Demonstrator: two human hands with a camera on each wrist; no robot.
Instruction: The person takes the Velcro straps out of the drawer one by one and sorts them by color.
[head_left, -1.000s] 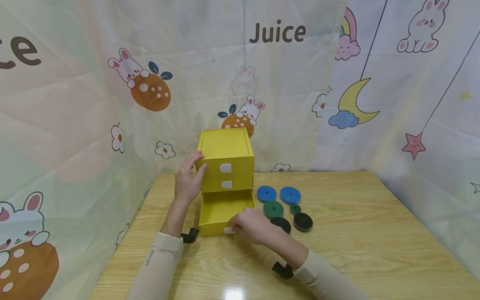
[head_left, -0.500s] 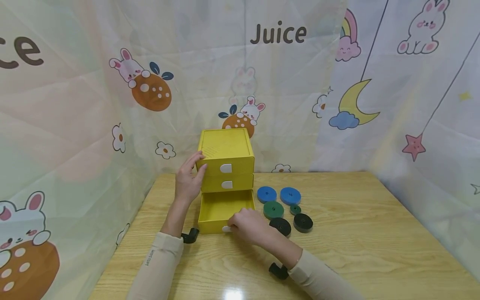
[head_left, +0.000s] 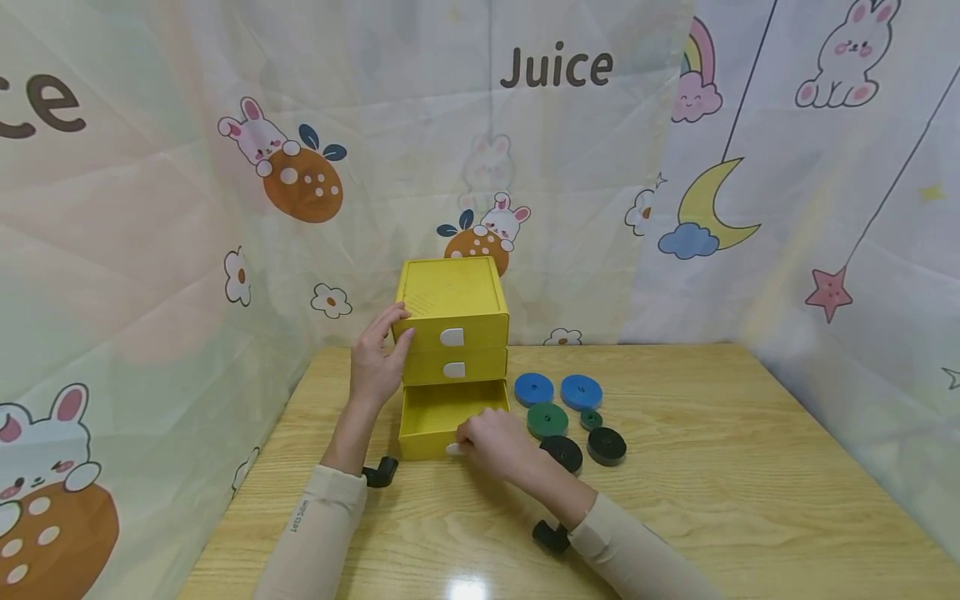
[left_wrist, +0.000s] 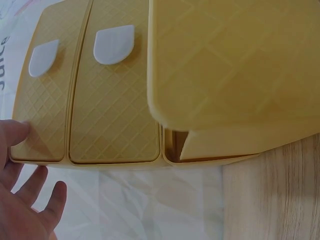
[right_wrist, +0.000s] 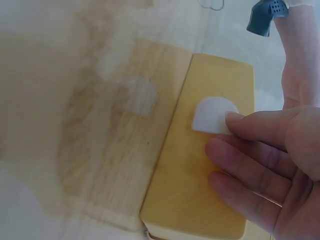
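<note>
A yellow drawer cabinet (head_left: 453,287) stands on the table with three drawers, each with a white tab handle. Its bottom drawer (head_left: 426,447) is pulled part-way out and looks bare inside where visible; the two upper ones are closed. My left hand (head_left: 375,360) grips the cabinet's upper left corner, thumb on the top drawer's front and fingers round the side. With thumb and fingers, my right hand (head_left: 497,443) pinches the bottom drawer's white handle (right_wrist: 212,114). In the left wrist view, the drawer front (left_wrist: 235,65) juts out past the upper two.
Right of the cabinet lie two blue discs (head_left: 581,392), a larger green disc (head_left: 547,420), a small green disc (head_left: 591,419) and two black discs (head_left: 606,447). Black wrist-worn pieces (head_left: 380,472) show by both wrists. A printed cloth hangs behind the table.
The bottom drawer has slid a little further into the cabinet, my right hand moving away from me with its handle. My left hand has stayed on the cabinet's corner.
</note>
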